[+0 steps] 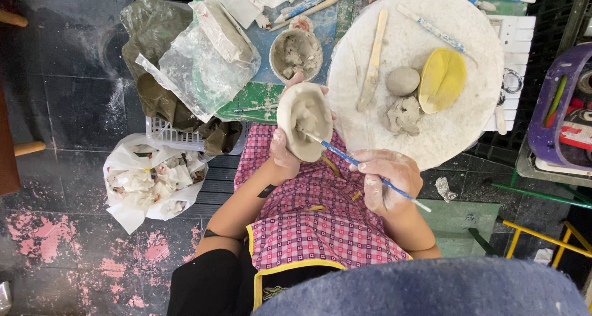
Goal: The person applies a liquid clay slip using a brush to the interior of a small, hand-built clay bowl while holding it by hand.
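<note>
Left hand cups 1 unfired clay bowl-shaped piece from below, fingers curled round its wall, over the lap in a pink checked apron. Right hand pinches 1 blue-handled brush, fingers closed on the shaft, tip inside the piece. Round white board carries 1 clay ball, 1 rough clay lump, 1 yellow rib tool, 1 wooden stick. 1 small bowl holds wet clay slip. 1 white bag holds crumpled paper.

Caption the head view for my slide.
Left hand cradles a clay bowl; right hand works inside it with a blue-handled brush.
</note>
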